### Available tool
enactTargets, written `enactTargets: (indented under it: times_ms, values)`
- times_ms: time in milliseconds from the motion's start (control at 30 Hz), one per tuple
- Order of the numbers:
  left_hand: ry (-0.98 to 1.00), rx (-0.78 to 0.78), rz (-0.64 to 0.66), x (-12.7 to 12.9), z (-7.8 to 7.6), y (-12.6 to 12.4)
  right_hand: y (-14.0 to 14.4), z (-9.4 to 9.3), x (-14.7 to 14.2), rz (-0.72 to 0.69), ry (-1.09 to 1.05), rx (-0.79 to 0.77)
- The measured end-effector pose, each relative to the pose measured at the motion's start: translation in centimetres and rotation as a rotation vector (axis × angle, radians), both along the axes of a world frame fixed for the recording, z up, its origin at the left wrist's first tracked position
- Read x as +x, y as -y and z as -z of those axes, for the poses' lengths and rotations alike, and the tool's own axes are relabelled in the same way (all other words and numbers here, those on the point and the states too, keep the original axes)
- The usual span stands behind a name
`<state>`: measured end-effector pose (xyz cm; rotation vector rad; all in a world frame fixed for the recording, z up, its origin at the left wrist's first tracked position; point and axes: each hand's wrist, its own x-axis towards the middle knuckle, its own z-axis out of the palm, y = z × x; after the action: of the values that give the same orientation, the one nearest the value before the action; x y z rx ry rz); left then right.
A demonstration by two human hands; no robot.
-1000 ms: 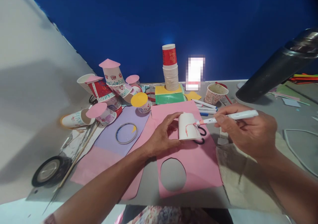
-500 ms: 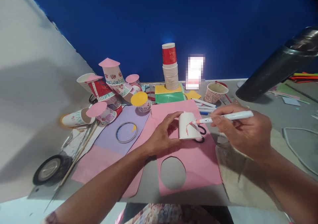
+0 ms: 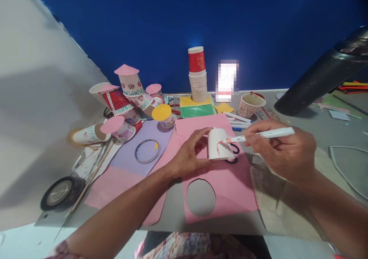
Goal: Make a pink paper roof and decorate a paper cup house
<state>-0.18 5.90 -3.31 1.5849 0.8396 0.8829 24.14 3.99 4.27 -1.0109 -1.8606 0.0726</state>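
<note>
A white paper cup point(image 3: 216, 146) stands upside down on a pink paper sheet point(image 3: 227, 186), with pink marks on its side. My left hand point(image 3: 188, 153) grips the cup from the left, fingers curled over its top and side. In my right hand point(image 3: 283, 151) is a white marker point(image 3: 263, 135), its pink tip touching the cup's right side. Black scissor handles point(image 3: 234, 153) lie just behind the cup.
Decorated paper cups with pink and yellow paper lids point(image 3: 126, 98) crowd the back left. A stack of cups point(image 3: 197, 79) stands on yellow and green paper at the back. Loose markers point(image 3: 238, 121), a patterned cup point(image 3: 250, 105), a tape ring point(image 3: 147, 151), a black tape roll point(image 3: 59, 193) and a dark cylinder point(image 3: 322, 79) surround the sheet.
The marker tip has slid a little left and down along the cup's side, adding pink line. My left hand keeps the cup still. The view has shifted slightly.
</note>
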Motion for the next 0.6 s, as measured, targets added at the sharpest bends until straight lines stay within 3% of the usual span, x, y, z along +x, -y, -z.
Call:
enactTargets:
  times_ms: [300, 600]
  values:
    - [-0.004, -0.006, -0.018, 0.1, -0.6, 0.23, 0.27, 0.11, 0.27, -0.088, -0.007, -0.077]
    - [0.041, 0.027, -0.001, -0.02, -0.03, 0.09, 0.52, -0.21, 0.13, -0.123, -0.033, -0.097]
